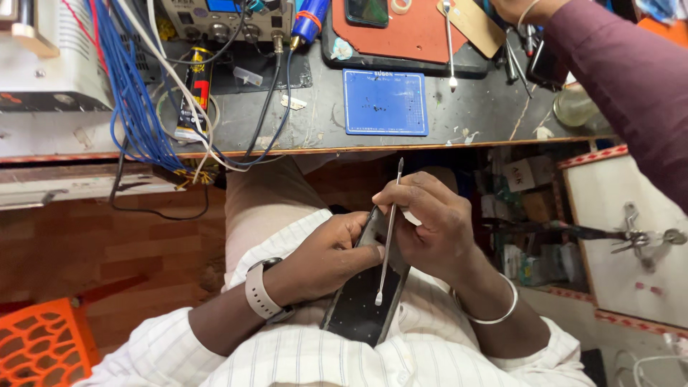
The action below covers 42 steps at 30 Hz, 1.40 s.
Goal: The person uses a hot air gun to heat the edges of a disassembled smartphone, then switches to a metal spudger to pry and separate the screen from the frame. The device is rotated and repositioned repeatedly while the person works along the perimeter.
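Note:
A dark slab, a phone or its panel [362, 301], rests against my striped shirt, held between both hands above my lap. My left hand [326, 258], with a pale watch on its wrist, grips the slab's left edge. My right hand [430, 222], with a silver bangle on the wrist, holds the slab's upper right edge and a thin metal pry tool [389, 229]. The tool lies along the slab, its point up toward the bench and its rounded end down.
A grey workbench [473, 107] lies ahead with a blue mat [385, 102], a red mat [419, 32], a tube of glue [195, 93], blue cables [132, 100] and a bench instrument [222, 18]. Another person's maroon sleeve [631, 79] reaches over the bench's right end. An orange stool [39, 347] stands lower left.

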Each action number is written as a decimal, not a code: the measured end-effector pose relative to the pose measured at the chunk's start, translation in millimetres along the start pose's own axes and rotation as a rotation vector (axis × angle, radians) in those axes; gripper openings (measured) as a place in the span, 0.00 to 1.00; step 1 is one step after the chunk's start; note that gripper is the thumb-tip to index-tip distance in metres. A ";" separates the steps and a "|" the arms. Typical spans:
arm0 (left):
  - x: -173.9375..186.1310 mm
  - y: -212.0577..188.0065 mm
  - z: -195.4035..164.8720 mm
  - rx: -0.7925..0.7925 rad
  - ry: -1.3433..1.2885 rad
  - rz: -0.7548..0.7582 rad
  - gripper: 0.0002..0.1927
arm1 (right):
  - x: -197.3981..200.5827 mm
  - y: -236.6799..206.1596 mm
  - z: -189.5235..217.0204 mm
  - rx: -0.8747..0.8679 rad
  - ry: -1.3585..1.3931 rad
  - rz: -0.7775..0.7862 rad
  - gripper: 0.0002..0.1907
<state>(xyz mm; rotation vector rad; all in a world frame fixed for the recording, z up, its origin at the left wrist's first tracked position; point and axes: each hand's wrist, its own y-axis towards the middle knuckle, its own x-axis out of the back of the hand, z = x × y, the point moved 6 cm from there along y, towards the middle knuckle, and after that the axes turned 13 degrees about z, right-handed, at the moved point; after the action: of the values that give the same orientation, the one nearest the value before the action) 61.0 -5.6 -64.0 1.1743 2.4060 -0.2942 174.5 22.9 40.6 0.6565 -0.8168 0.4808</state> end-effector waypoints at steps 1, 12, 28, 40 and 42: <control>1.1 0.1 2.5 0.019 -0.015 -0.013 0.08 | 0.4 0.8 1.9 0.019 -0.028 -0.007 0.12; 4.0 -4.1 4.3 -0.057 -0.118 0.027 0.10 | 2.0 -22.4 -51.9 -0.273 0.682 -0.121 0.06; 31.8 -27.1 39.4 0.468 -0.450 0.425 0.20 | -24.7 -72.6 -27.9 -0.295 0.609 -0.042 0.10; 22.9 -30.9 40.5 0.441 -0.459 0.320 0.21 | -26.6 -66.7 6.5 -0.069 0.307 0.110 0.08; 20.8 -30.4 38.8 0.429 -0.473 0.329 0.21 | -25.8 -66.4 7.0 -0.087 0.296 0.121 0.08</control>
<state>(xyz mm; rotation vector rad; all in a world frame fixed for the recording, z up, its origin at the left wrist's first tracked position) 37.3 -24.5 -108.2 1.4595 1.7539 -0.8994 196.7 -32.3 1.0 0.4435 -0.5951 0.6318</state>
